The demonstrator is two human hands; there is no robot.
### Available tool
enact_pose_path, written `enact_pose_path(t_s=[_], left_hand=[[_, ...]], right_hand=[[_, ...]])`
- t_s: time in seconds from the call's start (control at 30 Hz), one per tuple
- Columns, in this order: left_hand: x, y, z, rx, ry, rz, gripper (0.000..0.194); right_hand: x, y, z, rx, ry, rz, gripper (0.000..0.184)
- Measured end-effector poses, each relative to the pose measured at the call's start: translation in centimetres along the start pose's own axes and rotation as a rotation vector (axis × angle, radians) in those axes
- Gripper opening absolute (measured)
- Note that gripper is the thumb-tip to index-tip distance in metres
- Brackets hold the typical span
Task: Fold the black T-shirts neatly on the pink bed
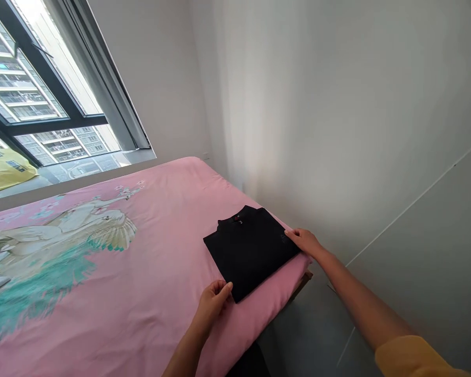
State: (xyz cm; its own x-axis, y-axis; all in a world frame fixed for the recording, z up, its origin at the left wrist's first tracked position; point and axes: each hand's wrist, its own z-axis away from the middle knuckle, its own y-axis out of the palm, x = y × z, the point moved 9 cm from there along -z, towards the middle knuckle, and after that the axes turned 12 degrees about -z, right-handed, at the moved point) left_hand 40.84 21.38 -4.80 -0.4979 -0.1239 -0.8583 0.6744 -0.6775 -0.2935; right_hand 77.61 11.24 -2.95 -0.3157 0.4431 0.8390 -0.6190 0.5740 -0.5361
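A black shirt (255, 248), folded into a flat rectangle with its collar toward the far side, lies near the corner of the bed. My left hand (215, 299) pinches the shirt's near left edge between thumb and fingers. At the opposite side, my right hand (304, 242) grips the right edge, its thumb on top of the cloth and the other fingers partly hidden. A small label shows inside the collar.
The bed (168, 262) has a pink sheet with a printed white-and-teal bird. A yellow bag (8, 168) rests on the sill by the window (35, 78). A pale wall (337, 115) stands close along the bed's right side.
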Motion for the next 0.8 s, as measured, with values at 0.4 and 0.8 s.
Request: enact_pose_path(t_s=[0.4,0.8], left_hand=[[0.6,2.5,1.0,0.001,-0.166,-0.107,0.053],[1.2,2.6,0.9,0.031,-0.160,-0.088,0.046]], right_hand=[[-2.1,-0.5,2.5,-0.081,0.009,0.079,0.052],[-2.6,-0.5,3.2,-0.101,-0.028,0.088,0.048]])
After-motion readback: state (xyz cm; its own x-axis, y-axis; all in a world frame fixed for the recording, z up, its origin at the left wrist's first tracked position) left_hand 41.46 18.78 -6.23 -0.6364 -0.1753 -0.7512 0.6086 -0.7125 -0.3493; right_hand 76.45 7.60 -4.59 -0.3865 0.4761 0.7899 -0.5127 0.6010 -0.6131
